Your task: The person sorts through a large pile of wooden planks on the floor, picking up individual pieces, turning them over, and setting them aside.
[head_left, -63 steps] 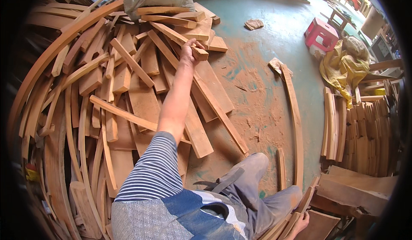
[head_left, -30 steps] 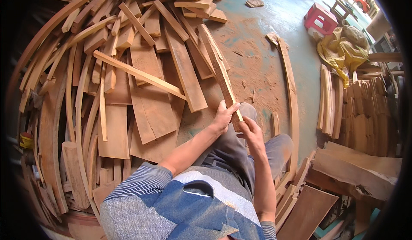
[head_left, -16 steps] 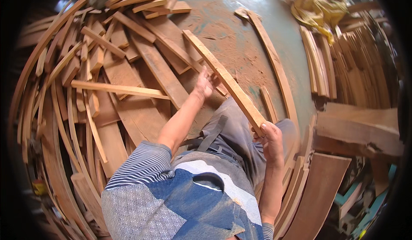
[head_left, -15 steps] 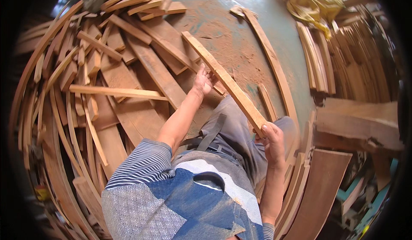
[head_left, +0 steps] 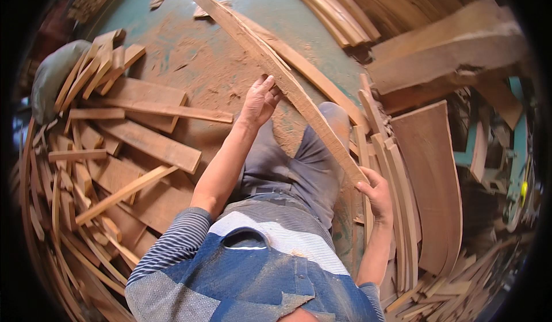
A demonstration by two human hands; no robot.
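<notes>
Head view, looking down: nearest, below both grips, is a patched denim apron [head_left: 253, 270], with a striped sleeve [head_left: 172, 238] leading up to the left grip. The right grip [head_left: 376, 192] is clenched around the near end of a long, rough-faced wooden strip [head_left: 323, 127], its thumb lying over that end. From there the strip slants up and leftward, crossing over one knee of the grey trousers [head_left: 305, 178] and passing just beside the left grip [head_left: 260, 100]. That one is half curled at the strip's left edge; I cannot tell whether its fingers touch or bear the wood.

Just right of the right grip, several slim bowed strips [head_left: 402, 207] lie side by side, and past them is a broad brown board [head_left: 440, 195]. Left of the left grip, well apart from it, planks and offcuts lie in a jumbled pile [head_left: 155, 143], at odd angles and overlapping.

Beyond both grips, reddish sawdust [head_left: 190, 51] covers much of the green floor [head_left: 135, 14], where a second long strip [head_left: 315, 75] lies partly behind the held one. Up and right of the right grip is a large raw-edged slab [head_left: 448, 63]. Farther up and left of the left grip, a greyish sack [head_left: 57, 80] slumps against the pile
</notes>
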